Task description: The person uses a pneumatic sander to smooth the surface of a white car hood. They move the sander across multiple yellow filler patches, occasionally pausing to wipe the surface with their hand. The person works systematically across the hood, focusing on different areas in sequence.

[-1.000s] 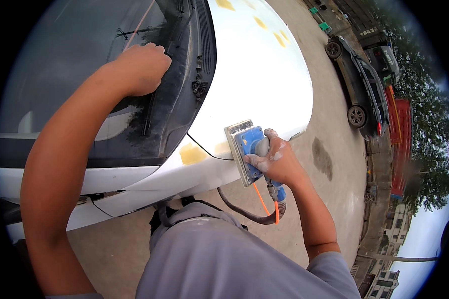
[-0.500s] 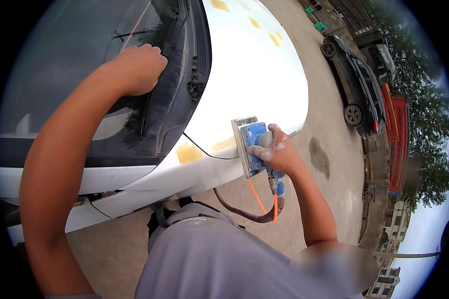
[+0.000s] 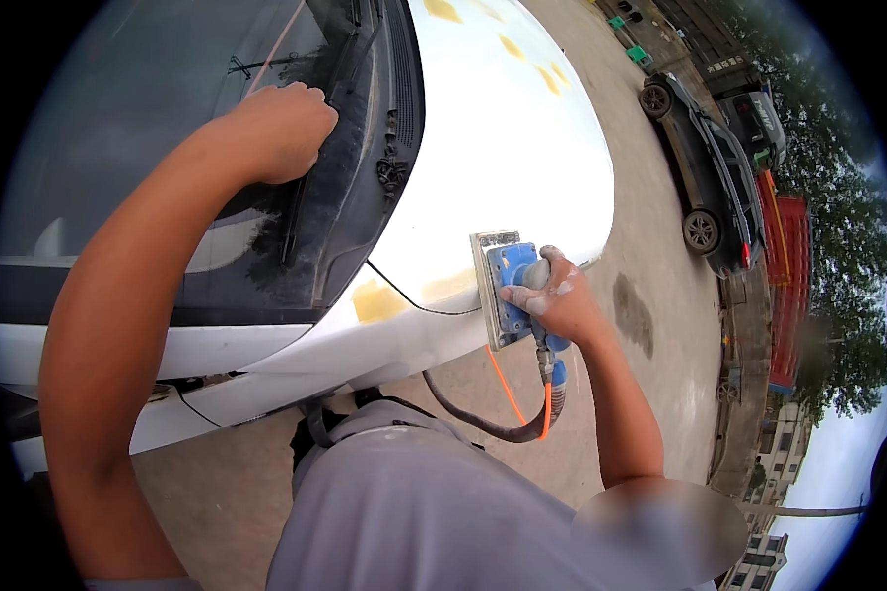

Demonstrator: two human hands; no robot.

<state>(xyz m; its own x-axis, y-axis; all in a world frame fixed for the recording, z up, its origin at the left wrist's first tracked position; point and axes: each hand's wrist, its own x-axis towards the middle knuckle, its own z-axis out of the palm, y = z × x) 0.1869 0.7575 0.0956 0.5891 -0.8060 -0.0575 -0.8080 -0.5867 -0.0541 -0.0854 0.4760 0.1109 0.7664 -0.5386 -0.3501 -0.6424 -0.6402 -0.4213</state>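
Note:
My right hand is wrapped round a blue orbital sander with a flat rectangular pad. The sander stands on edge, its pad against the side of the white car body, just past a panel seam. A grey hose and an orange air line hang from its lower end. My left hand is closed in a fist over the dark windshield, beside the wiper. The inside of that fist is hidden. A yellowish filler patch lies left of the sander.
More yellowish patches mark the far part of the hood. Beyond the concrete ground stand a dark parked car and a red truck bed. Trees and buildings line the right side.
My right hand and the sander have shifted slightly to the right along the car body. My left fist stays in about the same place over the windshield.

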